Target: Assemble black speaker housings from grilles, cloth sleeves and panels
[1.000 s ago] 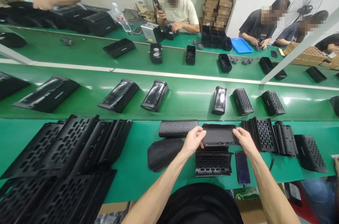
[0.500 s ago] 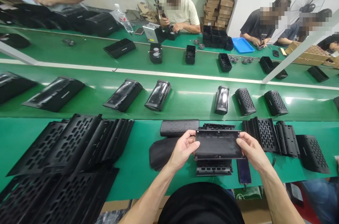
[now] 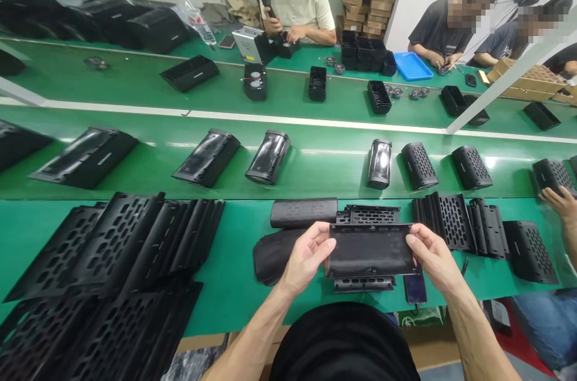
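A black speaker grille panel (image 3: 372, 252) is held up level between my two hands, its inner side towards me, with small screw tabs along its edges. My left hand (image 3: 308, 252) pinches its left end, thumb on top. On the right end, my right hand (image 3: 430, 252) has the same thumb-and-finger grip. Partly hidden under the panel lie more slotted grilles (image 3: 365, 283). Just left of my left hand is a dark mesh cloth piece (image 3: 270, 258), with a cloth-covered panel (image 3: 304, 213) behind it. A phone (image 3: 415, 289) lies below my right hand.
Stacked perforated grilles (image 3: 117, 243) cover the left of the green table; another row (image 3: 455, 222) stands at right beside a speaker housing (image 3: 531, 252). Beyond runs a green conveyor (image 3: 324, 158) bearing several speaker housings. A co-worker's hand (image 3: 561, 201) touches a housing at far right. Other people sit opposite.
The panel has tilted and come slightly nearer, still in both hands. A co-worker's hand has appeared at the right edge on a housing. The whole view has shifted a little.
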`<act>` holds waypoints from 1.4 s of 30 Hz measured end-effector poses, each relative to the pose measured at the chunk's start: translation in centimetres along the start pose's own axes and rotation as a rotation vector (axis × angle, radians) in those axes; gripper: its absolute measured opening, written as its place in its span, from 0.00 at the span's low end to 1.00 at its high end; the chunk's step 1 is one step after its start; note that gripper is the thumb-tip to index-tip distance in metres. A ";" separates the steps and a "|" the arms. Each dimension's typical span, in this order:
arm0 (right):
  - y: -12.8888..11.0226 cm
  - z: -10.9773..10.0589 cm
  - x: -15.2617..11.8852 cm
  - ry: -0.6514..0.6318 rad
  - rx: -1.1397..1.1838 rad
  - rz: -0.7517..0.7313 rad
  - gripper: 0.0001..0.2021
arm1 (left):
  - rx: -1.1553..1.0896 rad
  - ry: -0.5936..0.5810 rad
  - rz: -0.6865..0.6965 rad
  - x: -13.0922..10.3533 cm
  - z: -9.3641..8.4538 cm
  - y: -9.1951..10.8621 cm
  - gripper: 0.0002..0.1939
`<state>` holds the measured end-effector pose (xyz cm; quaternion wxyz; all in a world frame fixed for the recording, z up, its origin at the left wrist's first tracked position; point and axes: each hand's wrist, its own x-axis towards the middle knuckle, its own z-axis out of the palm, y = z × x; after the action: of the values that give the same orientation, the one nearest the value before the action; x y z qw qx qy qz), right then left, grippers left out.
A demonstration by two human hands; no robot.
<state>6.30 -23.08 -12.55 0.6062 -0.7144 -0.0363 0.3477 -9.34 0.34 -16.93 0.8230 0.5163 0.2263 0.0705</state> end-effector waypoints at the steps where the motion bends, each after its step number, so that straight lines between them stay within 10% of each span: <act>1: 0.1 0.0 0.0 -0.002 0.006 0.002 0.24 | -0.003 0.002 -0.005 -0.1 0.0 0.0 0.21; 42: 1.0 0.9 1.5 0.025 0.035 0.013 0.22 | -0.011 0.102 -0.057 0.1 0.1 -0.2 0.24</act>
<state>6.63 -21.89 -14.12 0.6168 -0.7082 -0.0180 0.3431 -9.23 0.25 -17.10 0.8150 0.5007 0.2821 0.0742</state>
